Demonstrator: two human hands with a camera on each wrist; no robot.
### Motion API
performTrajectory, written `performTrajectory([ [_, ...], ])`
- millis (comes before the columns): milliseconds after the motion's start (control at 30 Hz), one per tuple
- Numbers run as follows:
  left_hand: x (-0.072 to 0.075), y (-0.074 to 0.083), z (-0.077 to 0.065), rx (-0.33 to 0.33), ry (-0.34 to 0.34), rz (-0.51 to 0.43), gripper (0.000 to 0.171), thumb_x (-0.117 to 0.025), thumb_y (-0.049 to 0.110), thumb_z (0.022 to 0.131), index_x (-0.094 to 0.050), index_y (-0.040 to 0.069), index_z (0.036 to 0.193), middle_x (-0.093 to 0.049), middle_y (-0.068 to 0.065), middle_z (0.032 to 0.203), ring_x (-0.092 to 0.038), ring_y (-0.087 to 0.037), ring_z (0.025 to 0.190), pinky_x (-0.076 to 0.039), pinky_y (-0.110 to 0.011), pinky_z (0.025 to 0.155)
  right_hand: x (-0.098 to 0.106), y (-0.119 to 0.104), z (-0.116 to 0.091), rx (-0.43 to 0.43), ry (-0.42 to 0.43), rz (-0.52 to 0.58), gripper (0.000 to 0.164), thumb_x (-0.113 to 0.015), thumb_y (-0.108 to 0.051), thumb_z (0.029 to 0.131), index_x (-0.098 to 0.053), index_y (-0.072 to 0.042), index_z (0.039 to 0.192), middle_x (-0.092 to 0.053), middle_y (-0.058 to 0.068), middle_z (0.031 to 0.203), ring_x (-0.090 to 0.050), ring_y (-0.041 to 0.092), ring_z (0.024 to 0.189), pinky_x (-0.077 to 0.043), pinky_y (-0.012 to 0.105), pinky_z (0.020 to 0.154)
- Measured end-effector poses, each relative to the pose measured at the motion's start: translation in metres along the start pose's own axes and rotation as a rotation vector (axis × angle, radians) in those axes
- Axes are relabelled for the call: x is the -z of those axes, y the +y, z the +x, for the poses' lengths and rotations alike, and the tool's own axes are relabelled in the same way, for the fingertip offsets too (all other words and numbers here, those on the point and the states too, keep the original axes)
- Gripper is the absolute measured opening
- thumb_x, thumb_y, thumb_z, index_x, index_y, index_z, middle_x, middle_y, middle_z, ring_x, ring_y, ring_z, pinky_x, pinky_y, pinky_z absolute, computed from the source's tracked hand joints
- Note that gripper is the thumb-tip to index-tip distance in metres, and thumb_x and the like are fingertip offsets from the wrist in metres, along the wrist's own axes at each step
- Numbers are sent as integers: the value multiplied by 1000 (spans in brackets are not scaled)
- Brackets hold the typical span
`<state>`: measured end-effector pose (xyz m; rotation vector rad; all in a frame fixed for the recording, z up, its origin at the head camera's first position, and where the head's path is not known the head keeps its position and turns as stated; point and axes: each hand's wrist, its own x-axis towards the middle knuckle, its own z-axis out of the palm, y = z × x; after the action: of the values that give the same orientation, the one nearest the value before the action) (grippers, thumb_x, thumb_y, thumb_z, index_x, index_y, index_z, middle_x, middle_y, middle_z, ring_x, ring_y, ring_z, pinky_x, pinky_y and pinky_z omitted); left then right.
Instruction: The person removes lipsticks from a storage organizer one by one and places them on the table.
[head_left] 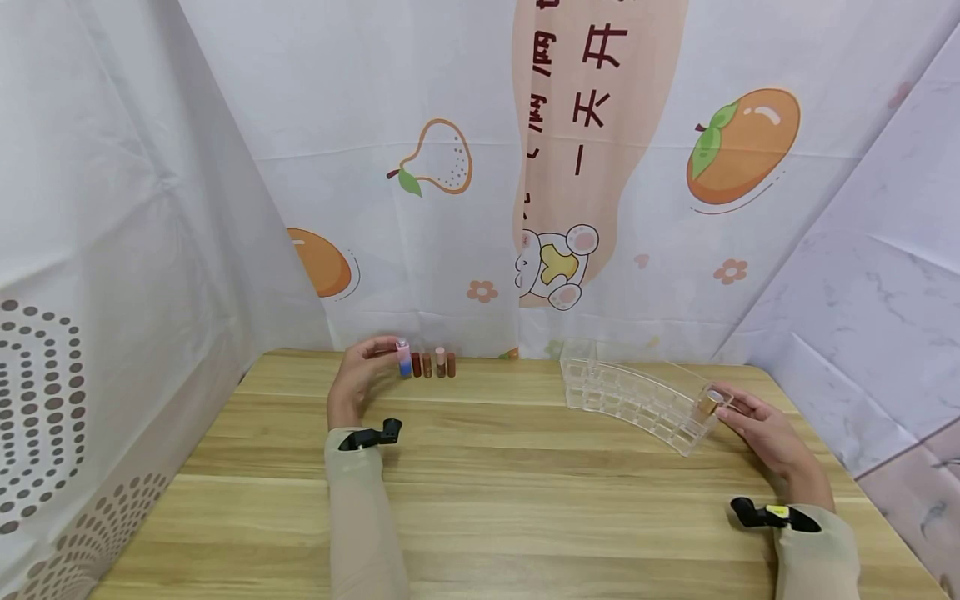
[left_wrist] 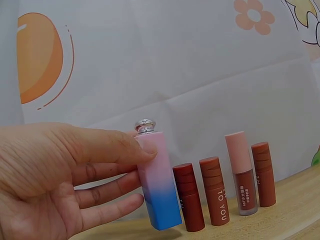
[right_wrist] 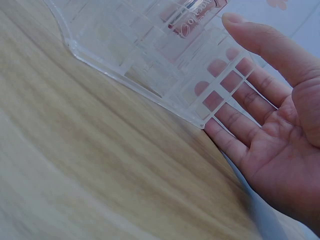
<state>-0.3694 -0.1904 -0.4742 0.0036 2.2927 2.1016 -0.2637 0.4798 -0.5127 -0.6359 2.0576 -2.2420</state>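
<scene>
My left hand [head_left: 352, 382] pinches a square lipstick tube [left_wrist: 161, 182], pink at the top fading to blue, with a silver knob on its end. It stands upright at the left end of a row of lip gloss tubes: a dark red tube [left_wrist: 188, 197], a brown tube [left_wrist: 214, 192], a pink-capped tube [left_wrist: 242, 172] and another brown tube [left_wrist: 263, 175]. At the right, my right hand [head_left: 772, 433] touches the end of a clear stepped organizer [head_left: 637, 398] with straight fingers, its thumb apart from them. A gold-capped lip gloss [head_left: 709, 402] sits in that end's upper compartment.
Both hands work over a wood-grain table [head_left: 525, 483]. A white printed curtain [head_left: 450, 250] hangs along the back edge, close behind the tubes and organizer. More cloth [head_left: 135, 208] hangs at the left and marbled sheeting [head_left: 862, 292] at the right.
</scene>
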Motion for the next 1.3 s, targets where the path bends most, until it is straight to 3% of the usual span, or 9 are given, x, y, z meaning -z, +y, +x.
performTrajectory([
  [400,2,-3,-1,27,-6,51,49,-83,25,87,-66,5,129,-67,5,114,-58,-13,109,-48,-27,99,0,-1,1,14,-20,12,55,-40,16,102,-54,-13,146,-65,-12,137,-61,-3,122,-49,12,98],
  [667,-2,22,-18,56,-48,55,49,-75,11,92,-59,-3,136,-63,-13,131,-58,-11,106,-49,-30,100,2,0,1,1,-2,-17,54,-41,15,102,-53,-12,147,-65,-14,136,-61,-4,121,-49,11,98],
  [833,-1,18,-14,59,-50,48,49,-75,10,92,-59,-3,136,-63,-11,129,-58,-12,106,-49,-32,101,0,-2,1,-1,1,-27,53,-41,14,102,-52,-11,148,-65,-13,136,-61,-4,120,-49,11,98],
  [1100,2,-4,0,61,-41,34,53,-78,18,91,-59,1,138,-62,-8,131,-57,-11,108,-47,-40,108,-2,-4,1,-14,0,-37,52,-41,12,103,-51,-12,148,-65,-15,134,-61,-4,119,-49,11,97],
  [1300,2,-7,1,56,-32,42,54,-80,23,90,-61,4,136,-63,-6,130,-57,-16,113,-47,-42,110,-3,-4,1,-13,10,-38,52,-41,13,102,-52,-11,147,-66,-15,134,-61,-4,119,-49,11,97],
])
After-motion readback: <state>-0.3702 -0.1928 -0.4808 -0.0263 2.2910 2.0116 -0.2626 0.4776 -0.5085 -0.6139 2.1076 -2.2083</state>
